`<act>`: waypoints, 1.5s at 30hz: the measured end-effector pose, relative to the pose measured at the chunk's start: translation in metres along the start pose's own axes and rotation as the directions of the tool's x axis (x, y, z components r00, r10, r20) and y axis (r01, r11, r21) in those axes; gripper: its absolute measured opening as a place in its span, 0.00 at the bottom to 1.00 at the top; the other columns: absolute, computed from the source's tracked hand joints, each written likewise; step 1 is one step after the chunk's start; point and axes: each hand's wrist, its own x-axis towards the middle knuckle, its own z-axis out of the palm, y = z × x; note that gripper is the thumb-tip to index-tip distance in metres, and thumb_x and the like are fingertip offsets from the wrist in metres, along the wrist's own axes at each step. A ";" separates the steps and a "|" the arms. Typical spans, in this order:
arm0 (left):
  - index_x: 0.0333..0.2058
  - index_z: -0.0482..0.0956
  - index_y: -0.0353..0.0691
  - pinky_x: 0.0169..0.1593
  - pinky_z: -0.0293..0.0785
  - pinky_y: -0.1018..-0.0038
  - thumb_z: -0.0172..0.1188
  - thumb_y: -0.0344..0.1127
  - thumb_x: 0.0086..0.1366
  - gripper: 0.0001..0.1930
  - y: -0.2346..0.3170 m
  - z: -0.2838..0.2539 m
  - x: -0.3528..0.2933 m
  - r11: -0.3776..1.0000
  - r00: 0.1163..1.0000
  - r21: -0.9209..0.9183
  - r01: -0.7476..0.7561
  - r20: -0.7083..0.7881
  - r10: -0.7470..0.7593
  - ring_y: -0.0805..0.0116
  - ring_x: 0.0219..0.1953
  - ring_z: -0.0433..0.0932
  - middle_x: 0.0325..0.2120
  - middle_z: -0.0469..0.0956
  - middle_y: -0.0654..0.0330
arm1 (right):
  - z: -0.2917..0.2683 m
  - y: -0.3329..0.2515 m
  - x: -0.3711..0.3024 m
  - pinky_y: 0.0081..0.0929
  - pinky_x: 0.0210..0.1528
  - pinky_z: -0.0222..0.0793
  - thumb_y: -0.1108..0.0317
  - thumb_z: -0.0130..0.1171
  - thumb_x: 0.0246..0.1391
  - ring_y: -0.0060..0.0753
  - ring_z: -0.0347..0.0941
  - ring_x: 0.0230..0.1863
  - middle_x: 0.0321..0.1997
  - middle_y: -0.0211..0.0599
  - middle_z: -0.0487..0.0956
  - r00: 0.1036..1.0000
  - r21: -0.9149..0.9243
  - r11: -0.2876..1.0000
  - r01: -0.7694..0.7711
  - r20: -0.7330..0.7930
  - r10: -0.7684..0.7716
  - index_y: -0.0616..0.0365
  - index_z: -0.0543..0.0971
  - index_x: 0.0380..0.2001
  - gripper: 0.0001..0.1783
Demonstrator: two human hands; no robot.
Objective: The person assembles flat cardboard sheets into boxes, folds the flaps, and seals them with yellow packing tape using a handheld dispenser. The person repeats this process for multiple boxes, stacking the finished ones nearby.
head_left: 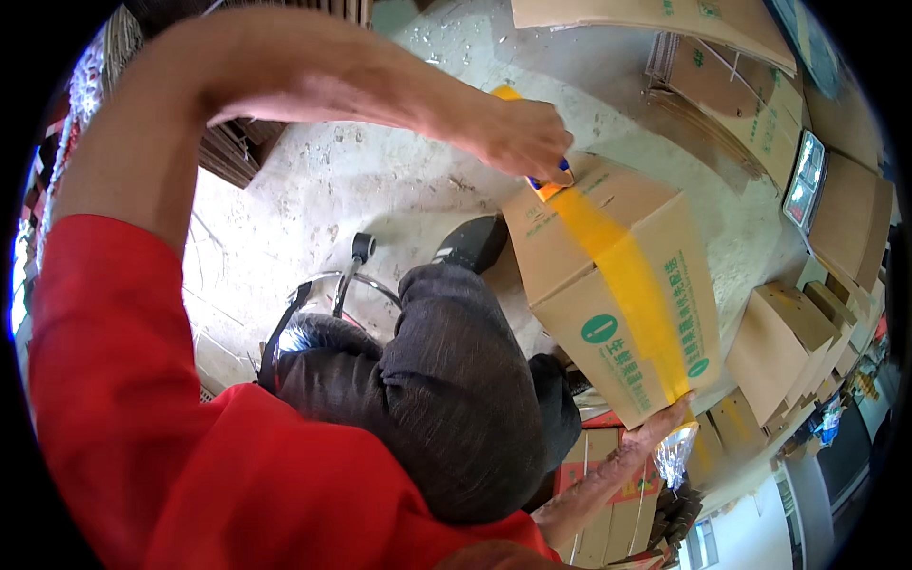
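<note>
A brown cardboard box [570, 275] with green print stands tilted just beyond my knees. A wide strip of yellow packing tape [632, 290] runs across its top and down its near side. My left hand [521, 138] is closed around a tape dispenser [551, 180], whose blue and orange end touches the box's far edge where the tape ends. Part of the yellow tape roll [506, 92] shows behind that hand. At the box's near lower corner, my right hand [665, 423] grips the edge by the tape's other end; some of its fingers are hidden.
Flattened cardboard [731, 95] is stacked at the far right, with more boxes [779, 342] along the right. A chrome-framed chair base with a caster [363, 248] stands left of my legs. Printed cartons [608, 494] and a shiny silver wrapping [674, 456] lie below my right hand.
</note>
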 end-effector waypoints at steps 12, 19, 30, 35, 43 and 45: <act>0.62 0.79 0.44 0.55 0.79 0.66 0.75 0.45 0.59 0.32 -0.029 0.096 -0.042 0.780 0.890 -0.490 0.389 0.417 -0.183 0.59 0.52 0.84 0.51 0.85 0.54 | 0.004 0.001 0.007 0.39 0.60 0.75 0.47 0.38 0.79 0.42 0.76 0.59 0.63 0.48 0.76 0.999 0.061 0.998 0.012 -0.032 -0.010 0.67 0.67 0.68 0.33; 0.65 0.76 0.42 0.63 0.74 0.65 0.73 0.43 0.64 0.33 -0.003 0.141 -0.136 0.343 0.899 -0.852 0.396 0.284 -0.333 0.52 0.59 0.79 0.57 0.82 0.50 | 0.004 0.005 0.008 0.38 0.59 0.75 0.46 0.36 0.80 0.40 0.77 0.57 0.62 0.49 0.77 0.999 0.070 0.998 0.003 -0.032 -0.001 0.69 0.68 0.67 0.35; 0.63 0.76 0.38 0.71 0.65 0.60 0.51 0.41 0.79 0.21 0.045 0.117 0.107 0.231 0.416 -0.967 -0.104 -0.253 -0.873 0.48 0.65 0.72 0.60 0.75 0.43 | 0.003 0.001 0.008 0.36 0.57 0.78 0.45 0.39 0.79 0.36 0.78 0.58 0.60 0.43 0.78 1.000 0.084 0.996 0.022 -0.021 -0.020 0.64 0.70 0.66 0.33; 0.55 0.78 0.34 0.59 0.74 0.54 0.52 0.38 0.76 0.17 0.039 0.243 0.097 0.429 0.210 -0.855 0.293 -0.380 -0.901 0.43 0.55 0.78 0.50 0.82 0.45 | 0.002 0.012 0.018 0.37 0.62 0.77 0.49 0.43 0.78 0.43 0.78 0.60 0.63 0.46 0.77 0.995 0.336 0.938 -0.080 0.083 0.055 0.63 0.72 0.66 0.30; 0.51 0.81 0.34 0.54 0.75 0.53 0.54 0.54 0.74 0.26 0.047 0.241 0.074 0.145 0.422 -0.897 0.417 0.051 -0.905 0.44 0.50 0.82 0.47 0.83 0.41 | -0.015 0.014 0.030 0.36 0.41 0.70 0.59 0.47 0.75 0.40 0.74 0.35 0.33 0.48 0.82 0.818 -0.556 0.758 0.341 -0.222 -0.531 0.68 0.80 0.42 0.21; 0.52 0.81 0.33 0.55 0.75 0.56 0.55 0.56 0.74 0.28 0.048 0.216 0.075 -0.095 0.478 -0.953 0.288 0.230 -0.848 0.49 0.51 0.82 0.48 0.83 0.44 | -0.013 0.013 0.029 0.38 0.38 0.69 0.59 0.45 0.75 0.37 0.72 0.32 0.29 0.48 0.79 0.756 -0.632 0.689 0.355 -0.240 -0.609 0.69 0.79 0.38 0.22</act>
